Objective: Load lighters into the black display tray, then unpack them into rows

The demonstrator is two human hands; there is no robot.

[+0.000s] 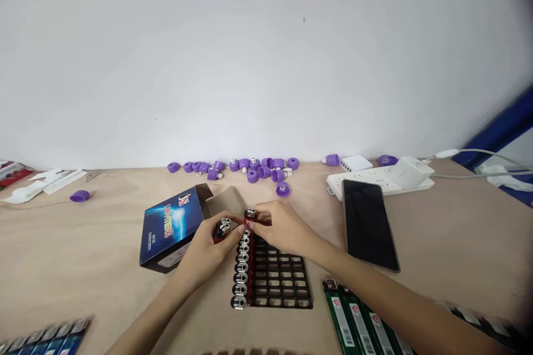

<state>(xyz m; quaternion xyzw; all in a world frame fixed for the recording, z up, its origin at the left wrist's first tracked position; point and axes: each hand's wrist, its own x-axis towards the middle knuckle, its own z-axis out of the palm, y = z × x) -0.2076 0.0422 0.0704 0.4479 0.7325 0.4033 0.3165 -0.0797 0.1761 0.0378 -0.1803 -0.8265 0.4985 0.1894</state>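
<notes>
A black grid tray (283, 305) lies on the table, with a column of lighters (241, 278) standing along its left side, metal tops up. My left hand (208, 252) is closed around a few dark-red lighters (224, 227), left of the tray's far end. Between the fingertips of my right hand (283, 226) is a single red lighter (250, 214), upright at the far end of that column; whether its base sits in a slot is hidden. Behind my left hand lies a blue lighter box (170, 224) with its flap open.
Purple caps (264, 172) are strewn along the wall. At the right are a phone (370, 224), a white power strip (375, 177) and green lighters (353, 316). Blue lighters (54, 338) sit at the near left corner, white paper scraps (45, 183) farther back.
</notes>
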